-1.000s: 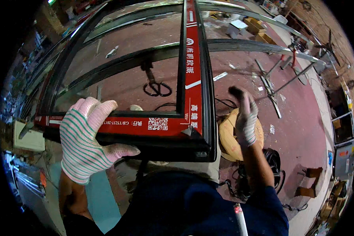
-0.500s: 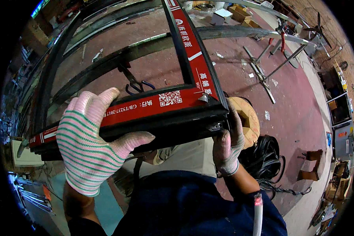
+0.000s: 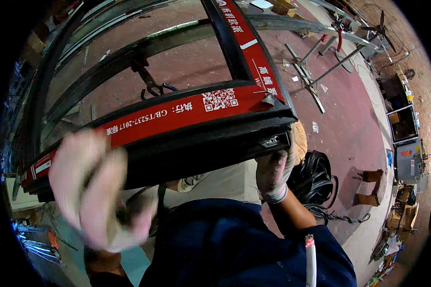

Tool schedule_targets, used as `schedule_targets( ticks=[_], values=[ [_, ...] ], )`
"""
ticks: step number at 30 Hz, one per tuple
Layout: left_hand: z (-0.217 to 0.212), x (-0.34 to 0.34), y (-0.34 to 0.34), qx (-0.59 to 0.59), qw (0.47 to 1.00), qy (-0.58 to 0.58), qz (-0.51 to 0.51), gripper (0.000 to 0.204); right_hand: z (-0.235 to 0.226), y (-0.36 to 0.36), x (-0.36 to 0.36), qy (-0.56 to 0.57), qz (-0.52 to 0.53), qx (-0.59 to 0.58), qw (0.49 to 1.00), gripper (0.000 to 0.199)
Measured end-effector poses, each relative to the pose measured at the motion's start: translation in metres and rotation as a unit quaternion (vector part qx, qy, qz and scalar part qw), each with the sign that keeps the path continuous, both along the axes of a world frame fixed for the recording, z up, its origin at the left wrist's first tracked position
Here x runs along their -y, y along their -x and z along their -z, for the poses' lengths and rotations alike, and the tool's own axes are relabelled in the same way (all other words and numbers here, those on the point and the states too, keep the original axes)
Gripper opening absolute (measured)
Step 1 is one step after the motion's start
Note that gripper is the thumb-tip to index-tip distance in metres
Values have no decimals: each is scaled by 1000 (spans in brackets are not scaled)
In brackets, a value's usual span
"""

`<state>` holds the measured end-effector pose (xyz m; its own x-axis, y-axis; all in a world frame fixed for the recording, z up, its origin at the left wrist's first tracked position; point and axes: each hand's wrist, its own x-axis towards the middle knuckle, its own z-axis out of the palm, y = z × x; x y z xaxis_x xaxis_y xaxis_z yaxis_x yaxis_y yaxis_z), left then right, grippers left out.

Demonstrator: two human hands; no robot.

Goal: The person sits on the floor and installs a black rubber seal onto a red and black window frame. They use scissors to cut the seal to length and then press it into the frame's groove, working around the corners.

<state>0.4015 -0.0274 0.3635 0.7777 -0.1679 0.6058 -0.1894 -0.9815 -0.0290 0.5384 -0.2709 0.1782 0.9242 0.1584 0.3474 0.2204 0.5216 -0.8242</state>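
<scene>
A black window frame (image 3: 191,150) with red printed film (image 3: 165,119) along its upper face lies in front of me, its near side tilted toward me. My gloved right hand (image 3: 274,176) grips the near right corner from below, its fingers partly hidden behind the frame. A small metal fitting (image 3: 271,141) shows in the end of the profile at that corner. The film has a crumpled, lifted flap (image 3: 268,100) there. My gloved left hand (image 3: 100,193) is smeared by motion in front of the near left stretch of the frame. Its fingers look bent, but their grip is unclear.
Long metal rails (image 3: 177,36) run beneath the frame. Pliers (image 3: 152,86) with dark blue handles show through its opening. To the right are a coil of black strip (image 3: 316,179), a roll of tan tape (image 3: 299,141), a brown bracket (image 3: 370,188) and a metal stand (image 3: 316,81).
My left hand has come off the frame's near side and moved down toward me. The near right corner has shifted right, my right hand staying at it.
</scene>
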Motion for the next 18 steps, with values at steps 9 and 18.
schedule_targets(
  ticks=[9, 18],
  values=[
    [222, -4, 116, -280, 892, 260, -242, 36, 146, 37, -43, 465, -97, 37, 879, 34],
    [278, -16, 154, -404, 763, 423, -277, 35, 84, 78, -128, 485, -493, 179, 700, 43]
  ],
)
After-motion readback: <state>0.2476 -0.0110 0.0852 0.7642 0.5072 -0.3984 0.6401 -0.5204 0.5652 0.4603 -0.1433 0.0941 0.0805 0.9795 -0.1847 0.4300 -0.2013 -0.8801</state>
